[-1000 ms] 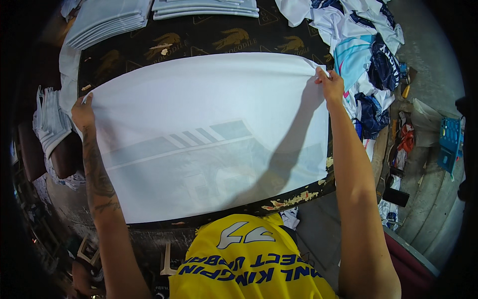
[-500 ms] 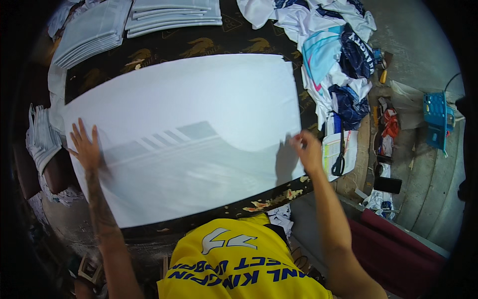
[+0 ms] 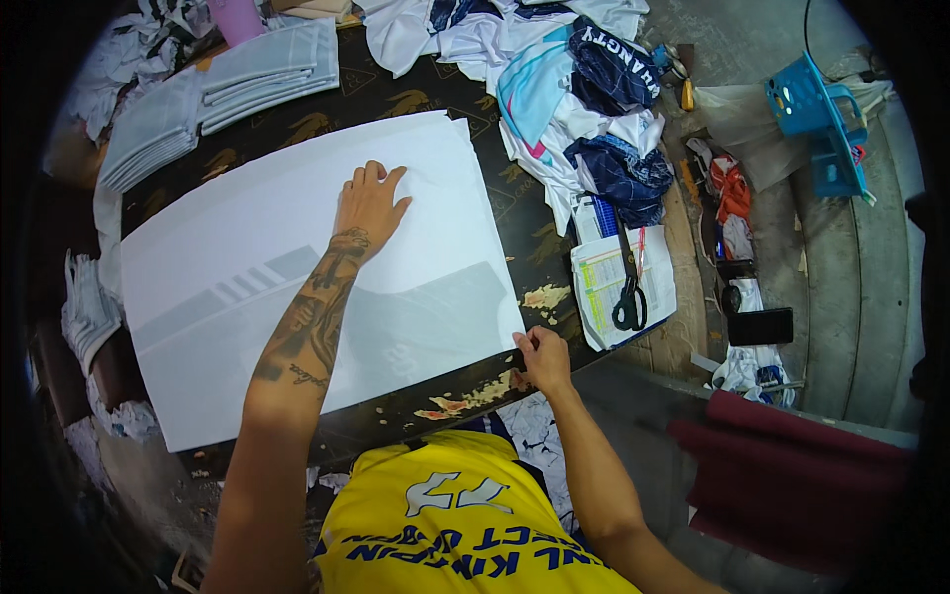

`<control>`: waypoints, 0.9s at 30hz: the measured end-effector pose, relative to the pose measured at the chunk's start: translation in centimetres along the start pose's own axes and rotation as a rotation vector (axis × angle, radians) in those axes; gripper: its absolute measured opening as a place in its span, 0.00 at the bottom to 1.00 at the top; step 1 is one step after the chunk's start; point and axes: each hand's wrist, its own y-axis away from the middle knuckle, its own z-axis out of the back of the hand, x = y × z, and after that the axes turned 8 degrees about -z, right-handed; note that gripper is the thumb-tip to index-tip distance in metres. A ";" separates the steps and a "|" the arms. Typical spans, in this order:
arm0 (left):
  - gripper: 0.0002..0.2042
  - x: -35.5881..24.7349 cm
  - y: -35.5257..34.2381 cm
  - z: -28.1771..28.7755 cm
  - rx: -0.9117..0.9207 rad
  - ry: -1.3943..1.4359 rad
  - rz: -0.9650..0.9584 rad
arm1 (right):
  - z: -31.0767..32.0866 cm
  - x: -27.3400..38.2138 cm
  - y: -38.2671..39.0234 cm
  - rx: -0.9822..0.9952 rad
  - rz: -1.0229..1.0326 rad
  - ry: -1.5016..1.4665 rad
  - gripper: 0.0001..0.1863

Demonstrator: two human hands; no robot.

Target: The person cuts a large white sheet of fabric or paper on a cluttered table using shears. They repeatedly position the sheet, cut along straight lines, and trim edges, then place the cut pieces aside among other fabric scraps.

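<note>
The dark table [image 3: 495, 178] is carrying a large white sheet [image 3: 218, 297], which is lying flat across most of its top. I am pressing my left hand [image 3: 368, 206] open, fingers spread, on the sheet's far part. My right hand [image 3: 542, 358] is pinching the sheet's near right corner. Beside that corner, black scissors [image 3: 627, 297] are lying on a paper pad [image 3: 606, 287]; a heap of clothes [image 3: 584, 109] is lying beyond.
</note>
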 end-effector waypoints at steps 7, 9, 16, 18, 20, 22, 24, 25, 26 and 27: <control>0.39 -1.2 20.2 0.1 -0.276 -0.121 0.394 | 0.5 -2.8 -1.5 0.027 0.163 -0.102 0.15; 0.40 0.8 30.5 2.2 -0.212 -0.328 0.761 | 1.7 -4.3 -1.9 0.067 0.190 -0.057 0.12; 0.34 0.7 51.1 4.5 -0.122 -0.387 1.194 | 7.8 -4.1 -0.6 -0.083 0.110 0.252 0.09; 0.33 2.4 51.4 5.1 -0.402 -0.438 1.059 | 6.8 -0.1 -0.9 -0.115 0.226 0.233 0.10; 0.32 6.6 49.7 6.6 -0.505 -0.420 0.943 | 3.5 5.5 -1.9 -0.133 0.431 0.209 0.15; 0.29 12.1 46.1 8.4 -0.522 -0.412 0.804 | -1.6 11.8 -3.6 -0.151 0.732 0.217 0.24; 0.25 17.5 41.6 10.3 -0.467 -0.355 0.720 | -6.5 17.6 -5.6 -0.096 0.843 0.292 0.32; 0.23 19.8 39.5 11.1 -0.372 -0.289 0.734 | -8.3 20.0 -6.5 -0.069 0.851 0.322 0.35; 0.21 22.1 37.4 12.0 -0.288 -0.289 0.733 | -9.4 22.1 -7.7 -0.008 0.702 0.421 0.35; 0.20 24.1 35.6 12.9 -0.142 -0.272 0.721 | -10.1 23.7 -8.9 0.045 0.679 0.466 0.34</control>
